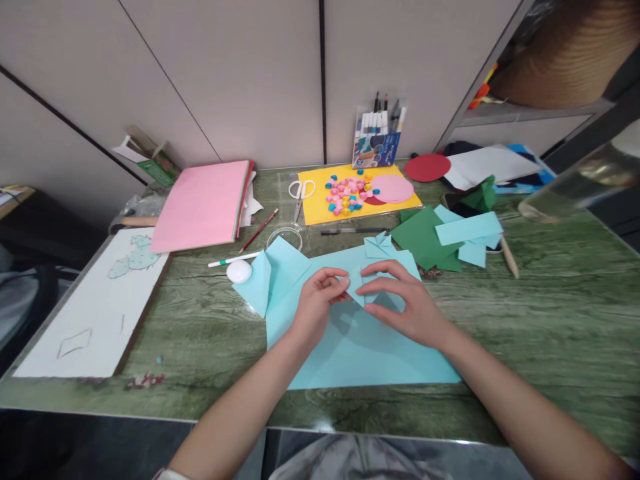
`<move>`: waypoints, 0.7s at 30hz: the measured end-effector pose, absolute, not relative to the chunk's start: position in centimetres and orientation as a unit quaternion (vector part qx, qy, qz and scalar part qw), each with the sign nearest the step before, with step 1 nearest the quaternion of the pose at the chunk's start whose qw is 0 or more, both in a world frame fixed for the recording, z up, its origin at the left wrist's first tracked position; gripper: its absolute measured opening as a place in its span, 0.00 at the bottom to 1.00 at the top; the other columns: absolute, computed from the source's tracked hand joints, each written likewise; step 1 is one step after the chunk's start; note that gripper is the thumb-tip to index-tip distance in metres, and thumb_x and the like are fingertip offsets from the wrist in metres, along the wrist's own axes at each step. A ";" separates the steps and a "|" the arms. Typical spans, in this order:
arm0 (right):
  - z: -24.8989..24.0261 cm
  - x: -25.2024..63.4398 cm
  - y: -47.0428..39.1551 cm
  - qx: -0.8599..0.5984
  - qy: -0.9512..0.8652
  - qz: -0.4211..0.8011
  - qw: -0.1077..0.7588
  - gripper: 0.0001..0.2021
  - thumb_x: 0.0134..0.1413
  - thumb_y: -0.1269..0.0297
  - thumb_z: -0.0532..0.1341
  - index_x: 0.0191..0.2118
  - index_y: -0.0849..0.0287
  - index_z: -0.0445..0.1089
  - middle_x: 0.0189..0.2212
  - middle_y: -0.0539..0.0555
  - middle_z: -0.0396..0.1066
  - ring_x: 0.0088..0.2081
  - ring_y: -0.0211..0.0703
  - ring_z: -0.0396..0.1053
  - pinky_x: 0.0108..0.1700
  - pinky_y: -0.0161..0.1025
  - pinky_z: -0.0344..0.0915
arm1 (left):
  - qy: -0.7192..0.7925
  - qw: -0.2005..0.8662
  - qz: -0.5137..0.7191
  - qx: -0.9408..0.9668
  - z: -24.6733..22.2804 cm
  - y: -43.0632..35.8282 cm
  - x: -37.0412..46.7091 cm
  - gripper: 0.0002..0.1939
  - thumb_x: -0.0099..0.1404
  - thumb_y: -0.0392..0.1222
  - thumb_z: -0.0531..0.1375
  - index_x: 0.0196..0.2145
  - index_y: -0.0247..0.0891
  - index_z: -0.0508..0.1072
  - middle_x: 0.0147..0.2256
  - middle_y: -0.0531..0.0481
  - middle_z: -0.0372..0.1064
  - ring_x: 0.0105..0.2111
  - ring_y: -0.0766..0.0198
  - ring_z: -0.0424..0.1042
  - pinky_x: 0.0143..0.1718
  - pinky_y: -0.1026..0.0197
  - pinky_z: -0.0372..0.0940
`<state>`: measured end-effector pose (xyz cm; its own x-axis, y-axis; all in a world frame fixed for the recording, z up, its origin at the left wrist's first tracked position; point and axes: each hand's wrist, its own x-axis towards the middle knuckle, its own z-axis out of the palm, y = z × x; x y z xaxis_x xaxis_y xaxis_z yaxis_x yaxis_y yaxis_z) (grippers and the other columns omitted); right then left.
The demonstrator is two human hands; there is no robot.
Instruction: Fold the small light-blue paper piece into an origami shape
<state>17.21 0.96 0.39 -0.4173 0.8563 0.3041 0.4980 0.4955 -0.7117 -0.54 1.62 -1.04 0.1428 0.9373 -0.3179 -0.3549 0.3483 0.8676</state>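
From my remote seat, through the head camera, I have the left hand (pixel 325 293) pinching a small folded piece of light-blue paper (pixel 355 284) between thumb and fingers. The piece sits right at those fingertips, to their right, above the large light-blue sheet (pixel 370 353) that spreads beneath both hands.

My right hand (pixel 406 293) faces it from the other side, fingers parted and curved, thumb lower and apart from them. Its fingertips are at the piece's right edge; I can't tell whether they press on it.

Just beyond the right hand's fingers lies a folded blue paper shape (pixel 379 245), with green paper (pixel 425 237) and blue strips (pixel 467 230) farther out to that hand's right.

Beyond both hands I see a black pen (pixel 353 231), then a yellow sheet (pixel 313 210) bearing small pink, blue and yellow pieces (pixel 347 195).

To the left hand's left are more folded blue paper (pixel 285 267), a smooth white rounded object (pixel 239 271) and a white marker (pixel 233 260). Farther off on that side, the drawing board (pixel 75 320) lies flat, and scissors (pixel 300 193) rest ahead of the left hand.
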 end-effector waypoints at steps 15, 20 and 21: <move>0.0 16.9 1.1 -0.434 -0.828 0.175 0.310 0.14 0.46 0.55 0.64 0.40 0.51 0.71 0.39 0.54 0.72 0.43 0.50 0.64 0.49 0.50 0.56 | 0.480 0.713 0.448 0.247 -0.6 1.6 -0.3 0.18 0.49 0.43 0.66 0.39 0.36 0.75 0.25 0.54 0.67 0.24 0.73 0.64 0.29 0.67 0.58; 0.1 16.8 1.2 -0.448 -0.809 0.233 0.300 0.13 0.47 0.59 0.64 0.41 0.51 0.70 0.39 0.54 0.71 0.45 0.50 0.64 0.48 0.50 0.58 | 0.475 0.711 0.451 0.255 -1.0 1.5 -0.4 0.16 0.49 0.44 0.66 0.37 0.36 0.76 0.28 0.52 0.69 0.26 0.72 0.64 0.31 0.67 0.60; 0.2 16.8 1.2 -0.450 -0.804 0.248 0.299 0.13 0.47 0.60 0.64 0.41 0.51 0.70 0.40 0.54 0.70 0.45 0.50 0.64 0.49 0.49 0.58 | 0.475 0.709 0.452 0.257 -1.0 1.5 -0.4 0.16 0.50 0.44 0.66 0.37 0.37 0.76 0.29 0.51 0.69 0.26 0.71 0.64 0.31 0.66 0.60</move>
<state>16.77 1.15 0.16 -0.4160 0.8721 0.2576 0.5763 0.4720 -0.6671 -0.37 1.55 -1.04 0.1385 0.8865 -0.4415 -0.3969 0.4581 0.7953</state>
